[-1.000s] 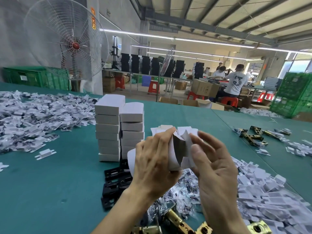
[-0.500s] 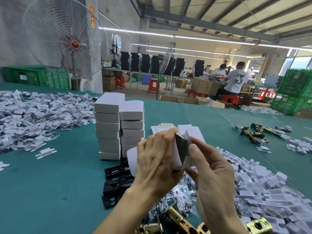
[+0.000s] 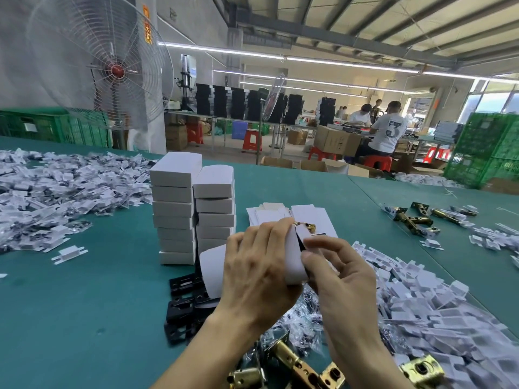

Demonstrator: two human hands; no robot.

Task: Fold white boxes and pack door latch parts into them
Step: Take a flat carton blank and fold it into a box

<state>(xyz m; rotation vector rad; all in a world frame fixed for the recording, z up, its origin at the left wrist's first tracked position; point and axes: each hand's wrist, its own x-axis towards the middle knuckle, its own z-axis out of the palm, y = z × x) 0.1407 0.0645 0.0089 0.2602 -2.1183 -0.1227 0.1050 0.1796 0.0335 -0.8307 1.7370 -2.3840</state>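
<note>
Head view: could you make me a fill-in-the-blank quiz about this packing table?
The left hand and right hand hold a box coloured ___.
Finished boxes stand in ___ stacks on the table.
The fan has a hub coloured ___.
Missing words: white; two; red.

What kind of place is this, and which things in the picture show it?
Likely a factory packing hall: stacked white boxes and brass latch parts on a long green table, green crates and workers behind.
</note>
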